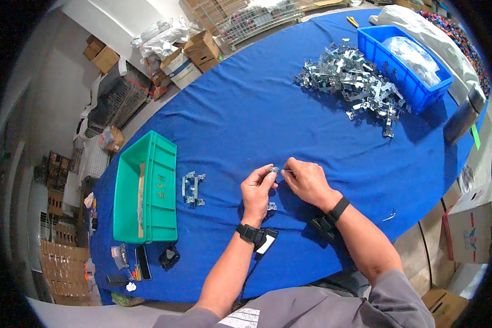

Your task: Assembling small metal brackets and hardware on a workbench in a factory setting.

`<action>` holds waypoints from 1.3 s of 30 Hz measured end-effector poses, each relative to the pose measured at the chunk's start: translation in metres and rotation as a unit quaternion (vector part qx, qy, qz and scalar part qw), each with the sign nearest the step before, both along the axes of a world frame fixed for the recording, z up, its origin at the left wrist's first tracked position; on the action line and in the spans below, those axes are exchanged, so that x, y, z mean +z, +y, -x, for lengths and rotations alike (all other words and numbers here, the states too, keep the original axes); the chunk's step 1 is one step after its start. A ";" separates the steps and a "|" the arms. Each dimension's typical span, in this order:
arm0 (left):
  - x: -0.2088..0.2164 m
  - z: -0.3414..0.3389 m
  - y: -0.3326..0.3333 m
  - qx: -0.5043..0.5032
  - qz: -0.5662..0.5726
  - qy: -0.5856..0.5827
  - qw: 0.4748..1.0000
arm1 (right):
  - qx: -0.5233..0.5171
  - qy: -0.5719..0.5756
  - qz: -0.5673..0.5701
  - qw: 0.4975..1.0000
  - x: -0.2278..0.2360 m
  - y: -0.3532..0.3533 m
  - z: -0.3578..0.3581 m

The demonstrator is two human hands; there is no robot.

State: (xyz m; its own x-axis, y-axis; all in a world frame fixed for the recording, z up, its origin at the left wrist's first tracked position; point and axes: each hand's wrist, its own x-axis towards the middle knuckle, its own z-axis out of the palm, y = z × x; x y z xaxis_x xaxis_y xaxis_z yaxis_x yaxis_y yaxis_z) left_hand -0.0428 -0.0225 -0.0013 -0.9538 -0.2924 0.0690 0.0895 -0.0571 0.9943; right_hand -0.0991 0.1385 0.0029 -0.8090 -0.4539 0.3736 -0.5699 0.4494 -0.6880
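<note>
Near the middle of the table my two hands almost meet. Between the thumb and fingers of my left hand (257, 188) is a small shiny clip-like metal piece (274, 169), its exact shape too small to make out. My right hand (307, 179) is closed in a pinch, and a thin pale sliver (286, 170) pokes from its fingers toward that piece. Just below my left hand lies a small metal bracket (272, 206). Farther left, a few similar metal brackets (191, 189) are laid out beside the green bin (167, 213).
A heap of metal brackets (355, 76) lies at the far right. Beside it stand a blue bin (415, 95) holding clear plastic and a dark bottle (464, 116). A phone (142, 261) and black plastic (169, 257) sit at near left; blue cloth (229, 115) covers the table.
</note>
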 end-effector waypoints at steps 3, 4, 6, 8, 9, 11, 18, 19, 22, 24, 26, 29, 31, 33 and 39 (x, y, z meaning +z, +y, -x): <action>-0.001 0.000 0.001 0.000 -0.010 0.005 1.000 | -0.005 0.001 -0.031 1.000 -0.001 0.000 0.000; -0.001 0.000 0.001 -0.002 -0.017 0.007 1.000 | -0.014 0.000 -0.042 0.999 -0.001 0.000 0.000; -0.005 0.000 -0.003 0.000 -0.014 0.009 1.000 | -0.006 -0.003 -0.005 1.000 0.005 -0.002 -0.005; -0.006 -0.001 -0.004 -0.001 -0.013 0.010 1.000 | -0.001 -0.006 0.031 0.999 0.007 -0.002 -0.006; -0.005 -0.001 -0.004 -0.003 -0.012 0.008 1.000 | -0.009 -0.001 0.034 0.999 0.007 -0.002 -0.005; -0.003 -0.001 -0.002 -0.005 -0.010 0.006 1.000 | -0.016 0.004 0.038 0.999 0.003 -0.002 -0.003; -0.002 -0.001 -0.002 0.003 -0.017 0.001 1.000 | -0.028 0.021 0.023 0.999 0.004 -0.002 -0.003; -0.002 -0.001 -0.002 0.002 -0.022 -0.001 1.000 | -0.030 0.015 0.047 0.998 0.005 -0.003 -0.003; 0.000 -0.001 0.000 0.004 -0.015 -0.014 1.000 | -0.022 0.011 0.079 0.997 0.003 -0.002 -0.002; 0.001 -0.002 0.001 0.004 -0.013 -0.014 1.000 | -0.019 0.005 0.071 0.997 0.002 -0.002 -0.001; 0.001 -0.002 0.001 0.006 -0.010 -0.014 1.000 | -0.015 -0.001 0.064 0.998 0.003 -0.002 -0.001; 0.001 -0.002 0.000 0.007 -0.014 -0.013 1.000 | -0.011 0.002 0.067 0.998 0.007 -0.002 -0.002; 0.000 -0.001 -0.001 0.004 -0.007 -0.014 1.000 | -0.005 0.002 0.071 0.997 0.006 -0.002 -0.002; 0.000 -0.002 -0.002 0.002 -0.005 -0.016 1.000 | -0.004 0.007 0.065 0.998 0.006 -0.002 -0.003; 0.001 -0.002 0.000 0.002 -0.018 -0.010 1.000 | -0.013 0.020 0.055 0.998 0.005 -0.002 -0.003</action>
State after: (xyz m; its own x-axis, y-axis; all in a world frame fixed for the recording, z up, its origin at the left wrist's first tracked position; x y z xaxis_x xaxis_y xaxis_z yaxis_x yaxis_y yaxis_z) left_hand -0.0412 -0.0223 -0.0007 -0.9538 -0.2980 0.0387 0.0691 -0.0921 0.9933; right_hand -0.0960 0.1367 0.0079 -0.8033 -0.3878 0.4521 -0.5871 0.3880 -0.7104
